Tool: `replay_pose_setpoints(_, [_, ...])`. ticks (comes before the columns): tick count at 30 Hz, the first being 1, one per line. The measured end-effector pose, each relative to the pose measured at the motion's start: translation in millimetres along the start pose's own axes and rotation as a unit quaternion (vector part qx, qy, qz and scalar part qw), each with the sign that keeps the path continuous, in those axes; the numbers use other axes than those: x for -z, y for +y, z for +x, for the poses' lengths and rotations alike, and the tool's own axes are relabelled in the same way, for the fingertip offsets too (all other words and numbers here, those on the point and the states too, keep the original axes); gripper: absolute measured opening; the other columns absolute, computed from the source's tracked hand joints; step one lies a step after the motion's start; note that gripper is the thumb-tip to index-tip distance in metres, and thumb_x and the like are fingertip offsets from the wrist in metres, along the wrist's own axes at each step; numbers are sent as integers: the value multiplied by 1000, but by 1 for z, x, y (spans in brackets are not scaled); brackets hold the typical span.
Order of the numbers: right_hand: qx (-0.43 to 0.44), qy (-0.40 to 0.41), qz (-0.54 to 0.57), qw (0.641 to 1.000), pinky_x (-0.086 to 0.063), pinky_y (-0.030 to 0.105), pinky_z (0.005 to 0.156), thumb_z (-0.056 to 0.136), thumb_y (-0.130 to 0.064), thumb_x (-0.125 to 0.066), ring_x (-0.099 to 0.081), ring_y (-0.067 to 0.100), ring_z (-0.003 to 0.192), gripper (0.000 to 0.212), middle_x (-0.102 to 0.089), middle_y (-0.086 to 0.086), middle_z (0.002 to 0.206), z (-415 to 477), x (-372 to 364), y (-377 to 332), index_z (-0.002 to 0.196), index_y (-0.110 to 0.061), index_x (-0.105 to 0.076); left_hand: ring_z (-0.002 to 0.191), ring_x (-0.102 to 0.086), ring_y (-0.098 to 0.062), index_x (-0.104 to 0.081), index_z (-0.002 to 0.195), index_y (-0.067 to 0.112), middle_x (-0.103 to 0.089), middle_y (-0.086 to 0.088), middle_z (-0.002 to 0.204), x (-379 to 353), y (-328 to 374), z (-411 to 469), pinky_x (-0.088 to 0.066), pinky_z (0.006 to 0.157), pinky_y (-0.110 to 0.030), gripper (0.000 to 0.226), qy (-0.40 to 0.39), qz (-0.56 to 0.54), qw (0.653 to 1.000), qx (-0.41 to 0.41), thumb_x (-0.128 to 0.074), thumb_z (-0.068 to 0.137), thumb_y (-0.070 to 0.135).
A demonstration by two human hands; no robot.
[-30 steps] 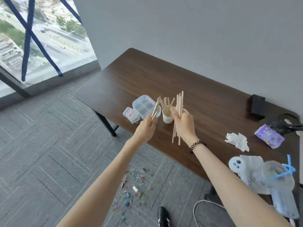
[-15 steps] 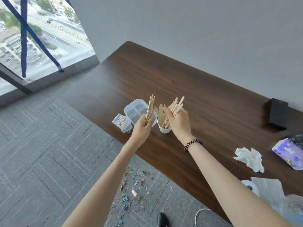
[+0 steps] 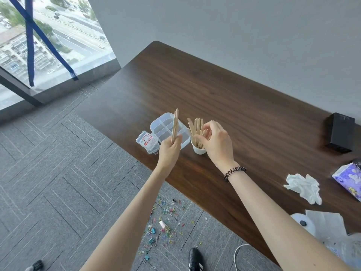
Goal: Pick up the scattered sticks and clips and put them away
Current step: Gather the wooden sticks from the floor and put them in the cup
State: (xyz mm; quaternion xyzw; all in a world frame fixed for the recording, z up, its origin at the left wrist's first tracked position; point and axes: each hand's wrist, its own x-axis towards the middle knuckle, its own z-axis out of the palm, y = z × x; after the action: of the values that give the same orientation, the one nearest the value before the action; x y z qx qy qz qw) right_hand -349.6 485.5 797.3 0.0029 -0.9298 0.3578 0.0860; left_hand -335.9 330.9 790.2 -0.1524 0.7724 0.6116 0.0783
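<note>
A small white cup [image 3: 198,150] stands near the front edge of the brown table [image 3: 244,114] with several wooden sticks [image 3: 196,125] upright in it. My right hand [image 3: 215,141] hovers over the cup, its fingers spread around the stick tops. My left hand [image 3: 169,149] is shut on a thin bundle of wooden sticks [image 3: 175,125] held upright just left of the cup. Many coloured clips [image 3: 166,220] lie scattered on the grey carpet under the table edge.
A clear compartment box [image 3: 166,124] and a small labelled clip box [image 3: 147,140] sit left of the cup. A crumpled tissue [image 3: 303,187], purple tissue pack [image 3: 349,178], black box [image 3: 340,132] and plastic bags [image 3: 330,231] lie at right. A black shoe [image 3: 195,259] and white cable [image 3: 237,255] are on the floor.
My right hand has let its bundle of sticks down into the cup and opened its fingers. The left hand still holds its sticks. The view has tilted left and down.
</note>
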Motion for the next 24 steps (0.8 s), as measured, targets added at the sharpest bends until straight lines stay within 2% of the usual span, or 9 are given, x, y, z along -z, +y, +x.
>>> replay_pose_setpoints(5, [45, 15, 8, 999, -52, 29, 70, 78, -24, -75, -54, 6, 88, 34, -53, -9, 103, -4, 15, 8, 105, -19, -55, 46, -34, -4, -34, 61, 17, -33, 4, 53, -11, 14, -1, -42, 49, -19, 46, 31, -83, 996, -26, -39, 102, 36])
replay_pose_setpoints(9, [66, 56, 26, 996, -53, 26, 79, 87, -21, -65, -52, 12, 103, 29, -48, -5, 113, -13, 25, 21, 112, -16, -52, 47, -39, -2, -40, 57, 16, -37, 9, 51, -29, 34, 2, -41, 52, -17, 49, 87, -139, 984, -76, -36, 103, 35])
replay_pose_setpoints(11, [53, 80, 34, 995, -53, 27, 81, 91, -19, -56, -51, 10, 104, 23, -48, -5, 114, -20, 26, 28, 113, -14, -51, 52, -43, 1, -47, 66, 7, -43, 4, 59, -40, 39, 4, -39, 54, -10, 48, 117, -144, 978, -97, -34, 103, 34])
replay_pose_setpoints(13, [22, 88, 43, 995, -53, 28, 78, 91, -10, -50, -51, 7, 101, 21, -48, -6, 112, -31, 24, 39, 112, -15, -49, 64, -47, 1, -52, 82, -2, -49, -4, 73, -51, 38, 8, -41, 64, -11, 47, 137, -147, 973, -113, -33, 104, 34])
replay_pose_setpoints(16, [-45, 42, 71, 996, -53, 30, 78, 81, 4, -50, -52, 3, 100, 38, -50, -8, 110, -46, 11, 56, 112, -19, -47, 89, -47, -6, -56, 96, 5, -48, -2, 92, -68, 26, 15, -41, 82, -20, 40, 173, -141, 966, -128, -33, 103, 37])
replay_pose_setpoints(18, [-84, -21, 112, 990, -51, 31, 88, 78, 5, -57, -51, 1, 108, 48, -51, -9, 116, -47, -1, 64, 117, -21, -45, 97, -42, 3, -56, 104, 6, -48, 1, 102, -80, 19, 16, -36, 88, -11, 34, 184, -139, 963, -142, -34, 103, 32])
replay_pose_setpoints(19, [-101, -54, 138, 984, -49, 31, 94, 78, 3, -63, -49, 1, 112, 52, -50, -10, 120, -45, -6, 64, 120, -21, -43, 103, -40, 4, -56, 106, 7, -48, 2, 109, -85, 14, 17, -35, 92, -12, 34, 187, -127, 962, -153, -34, 103, 33])
replay_pose_setpoints(21, [-124, -104, 178, 971, -44, 26, 99, 75, -7, -75, -46, -3, 113, 61, -47, -19, 122, -37, -16, 63, 123, -24, -41, 115, -36, -4, -58, 111, 13, -47, 9, 119, -92, 0, 21, -34, 101, -27, 38, 185, -76, 964, -175, -32, 103, 39])
replay_pose_setpoints(24, [-122, -137, 201, 962, -40, 15, 93, 74, -19, -79, -47, -17, 100, 59, -46, -35, 108, -22, -26, 60, 119, -30, -43, 122, -31, -12, -60, 116, 12, -42, 11, 131, -92, -18, 27, -28, 106, -33, 44, 165, 15, 965, -205, -30, 103, 41])
